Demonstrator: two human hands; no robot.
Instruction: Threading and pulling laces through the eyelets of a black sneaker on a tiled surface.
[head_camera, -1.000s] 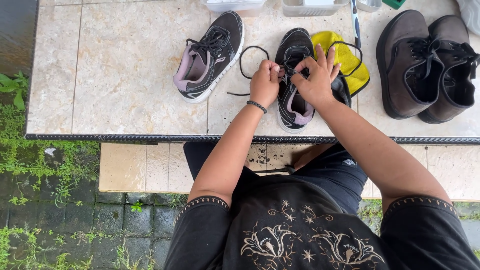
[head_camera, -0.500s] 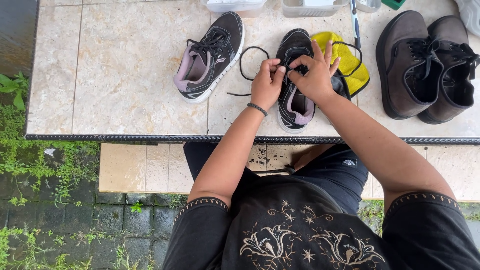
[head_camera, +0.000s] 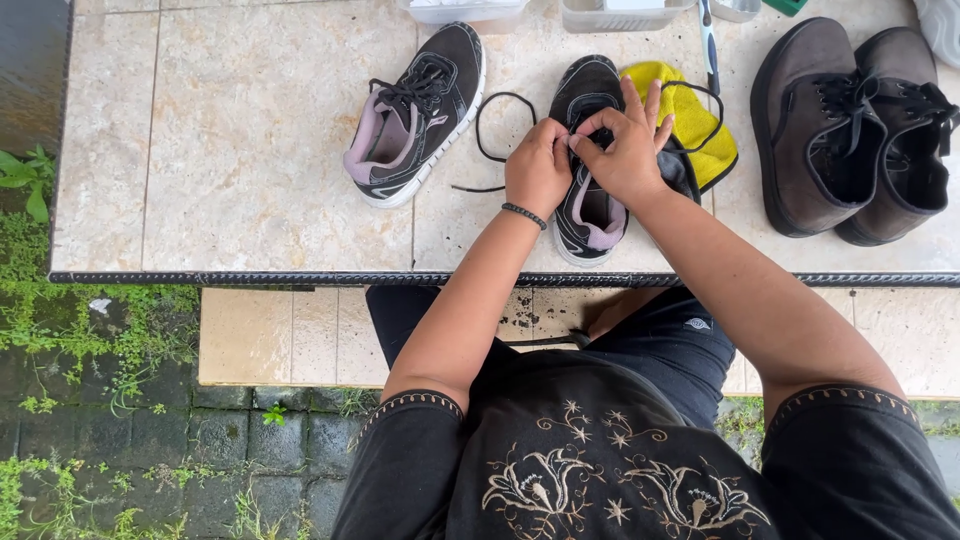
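Head view: left hand (head_camera: 537, 167), right hand (head_camera: 625, 150) pinching lace (head_camera: 500, 125) over black sneaker (head_camera: 590, 200).

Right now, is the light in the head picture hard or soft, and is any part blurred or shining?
Head view: soft, even daylight with faint shadows; both hands, left hand and right hand, and the black sneaker look sharp; the tiled table shows no strong glare; the dark wet ground at top left reflects a little.

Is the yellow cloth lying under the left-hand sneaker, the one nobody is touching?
No, the yellow cloth lies beside the sneaker that both hands work on.
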